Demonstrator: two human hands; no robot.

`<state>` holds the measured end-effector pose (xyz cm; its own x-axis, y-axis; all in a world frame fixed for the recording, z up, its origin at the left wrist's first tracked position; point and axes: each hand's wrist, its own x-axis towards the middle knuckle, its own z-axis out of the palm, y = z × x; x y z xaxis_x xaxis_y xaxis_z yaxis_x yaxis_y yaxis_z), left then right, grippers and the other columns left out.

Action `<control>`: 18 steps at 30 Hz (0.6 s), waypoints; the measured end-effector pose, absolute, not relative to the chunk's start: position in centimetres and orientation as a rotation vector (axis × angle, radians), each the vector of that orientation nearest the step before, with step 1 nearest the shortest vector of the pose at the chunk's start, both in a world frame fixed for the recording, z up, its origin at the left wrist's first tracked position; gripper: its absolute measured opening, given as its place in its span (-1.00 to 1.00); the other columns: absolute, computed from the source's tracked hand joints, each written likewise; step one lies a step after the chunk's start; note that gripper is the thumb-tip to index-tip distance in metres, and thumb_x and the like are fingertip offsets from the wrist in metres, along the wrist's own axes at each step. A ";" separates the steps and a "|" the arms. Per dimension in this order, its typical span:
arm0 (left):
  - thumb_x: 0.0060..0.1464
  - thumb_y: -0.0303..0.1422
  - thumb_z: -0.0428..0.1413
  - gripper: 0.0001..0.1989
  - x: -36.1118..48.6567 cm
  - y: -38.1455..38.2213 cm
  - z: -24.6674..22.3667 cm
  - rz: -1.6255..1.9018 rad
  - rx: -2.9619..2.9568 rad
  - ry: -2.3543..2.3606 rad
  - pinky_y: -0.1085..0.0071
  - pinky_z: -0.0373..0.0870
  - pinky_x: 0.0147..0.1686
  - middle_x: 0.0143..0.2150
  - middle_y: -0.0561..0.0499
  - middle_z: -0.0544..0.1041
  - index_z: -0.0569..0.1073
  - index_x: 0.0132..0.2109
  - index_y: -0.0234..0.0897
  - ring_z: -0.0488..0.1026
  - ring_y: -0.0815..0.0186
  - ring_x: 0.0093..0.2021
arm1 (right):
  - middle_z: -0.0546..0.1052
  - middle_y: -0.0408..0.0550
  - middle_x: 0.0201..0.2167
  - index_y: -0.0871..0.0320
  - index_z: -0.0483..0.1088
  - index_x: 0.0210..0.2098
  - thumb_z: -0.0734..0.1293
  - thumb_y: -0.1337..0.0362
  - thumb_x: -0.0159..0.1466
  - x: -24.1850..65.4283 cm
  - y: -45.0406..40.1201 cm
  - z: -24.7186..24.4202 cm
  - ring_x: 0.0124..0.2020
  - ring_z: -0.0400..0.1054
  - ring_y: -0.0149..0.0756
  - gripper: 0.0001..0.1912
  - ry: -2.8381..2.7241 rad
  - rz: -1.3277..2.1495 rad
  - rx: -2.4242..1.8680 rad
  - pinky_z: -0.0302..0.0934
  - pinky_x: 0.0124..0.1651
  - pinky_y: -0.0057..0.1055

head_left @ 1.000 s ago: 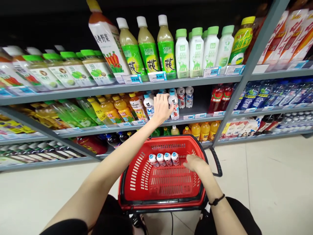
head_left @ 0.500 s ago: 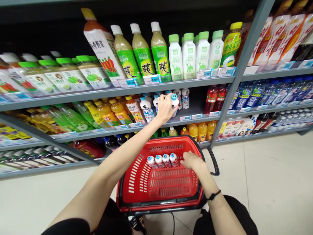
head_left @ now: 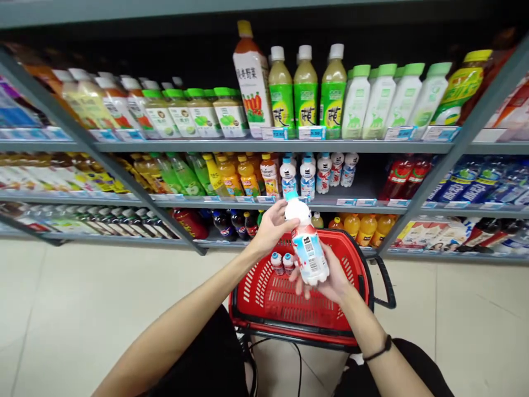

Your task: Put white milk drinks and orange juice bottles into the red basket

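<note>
The blue-capped drink bottle (head_left: 311,256) has just come off the shelf (head_left: 185,203), so I now have it tilted above the red basket (head_left: 359,331), barcode showing. My left hand (head_left: 268,229) closes thumb and fingers around its upper part. My right hand (head_left: 336,278) is open behind the lower half, fingers spread; I can't tell how firmly it touches. Two small bottles (head_left: 277,263) show in the basket.

We read 野菜 on tall carrot-label bottle (head_left: 252,77); 5.50 on price tag (head_left: 312,133) below green-label bottles (head_left: 305,105); blurrier 12.50 on neighbouring tag (head_left: 275,133). On hand-held bottle (head_left: 309,256) we make out QR code, barcode; small print unreadable.
</note>
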<state>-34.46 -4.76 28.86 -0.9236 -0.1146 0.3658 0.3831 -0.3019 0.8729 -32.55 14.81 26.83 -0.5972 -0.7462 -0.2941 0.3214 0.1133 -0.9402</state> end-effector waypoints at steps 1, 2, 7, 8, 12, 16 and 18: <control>-0.05 -0.15 0.45 -0.23 -33.8 -5.3 28.3 -2.393 -0.325 -1.582 0.14 0.41 0.27 0.27 -0.27 0.48 0.38 0.23 -0.32 0.48 0.06 0.24 | 0.63 0.26 -0.20 0.31 0.40 0.19 -0.27 -0.24 0.42 -31.7 14.4 26.5 -0.34 0.53 -0.06 -0.04 1.453 -1.663 -0.408 0.36 -0.47 -0.34; -0.02 -0.15 0.43 -0.24 -33.2 -5.8 27.8 -2.486 -0.325 -1.535 0.14 0.40 0.27 0.31 -0.28 0.45 0.39 0.25 -0.32 0.45 0.04 0.28 | 0.62 0.25 -0.21 0.31 0.41 0.18 -0.19 -0.21 0.43 -31.1 14.1 26.2 -0.35 0.52 -0.06 -0.11 1.397 -1.711 -0.392 0.32 -0.51 -0.37; 0.05 -0.23 0.39 -0.30 -31.3 -8.1 26.6 -2.740 -0.387 -1.430 0.17 0.48 0.17 0.40 -0.23 0.37 0.42 0.32 -0.20 0.44 -0.02 0.30 | 0.61 0.15 -0.16 0.25 0.42 0.13 0.20 -0.11 0.41 -29.7 13.2 24.4 -0.30 0.50 -0.08 -0.41 1.451 -1.953 -0.391 0.41 -0.47 -0.32; 0.06 -0.24 0.39 -0.32 -31.0 -8.5 26.4 -2.750 -0.393 -1.416 0.18 0.49 0.15 0.41 -0.22 0.36 0.44 0.31 -0.18 0.44 -0.03 0.30 | 0.61 0.11 -0.15 0.22 0.43 0.12 0.26 -0.10 0.41 -29.7 13.1 24.1 -0.31 0.50 -0.10 -0.45 1.482 -1.975 -0.407 0.44 -0.43 -0.30; 0.06 -0.30 0.38 -0.35 -30.1 -10.0 26.1 -2.729 -0.401 -1.378 0.20 0.48 0.17 0.44 -0.19 0.33 0.46 0.30 -0.15 0.43 -0.02 0.32 | 0.59 0.05 -0.02 0.11 0.44 0.12 0.39 -0.06 0.40 -29.4 12.6 23.1 -0.25 0.51 -0.15 -0.55 1.651 -2.038 -0.440 0.51 -0.30 -0.25; 0.05 -0.35 0.39 -0.20 -29.4 -10.4 26.1 -2.739 -0.501 -1.374 0.22 0.45 0.21 0.47 -0.20 0.28 0.34 0.41 -0.08 0.44 0.01 0.32 | 0.50 0.08 0.19 0.06 0.38 0.18 0.49 0.00 0.32 -29.6 12.1 22.1 0.11 0.47 0.00 -0.47 1.732 -2.099 -0.435 0.54 -0.05 -0.11; 0.05 -0.38 0.39 -0.15 -29.3 -10.4 25.9 -2.753 -0.542 -1.368 0.25 0.47 0.18 0.48 -0.21 0.27 0.29 0.45 -0.06 0.45 0.02 0.30 | 0.49 0.10 0.21 0.08 0.37 0.18 0.53 0.02 0.29 -29.8 11.9 21.5 0.19 0.44 -0.01 -0.43 1.796 -2.097 -0.455 0.46 0.14 -0.06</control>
<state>-29.30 -10.37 25.92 -0.9394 0.1341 0.3155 0.1704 -0.6158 0.7692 -29.78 11.91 21.49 -0.8902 -0.4550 0.0208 0.0496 -0.1422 -0.9886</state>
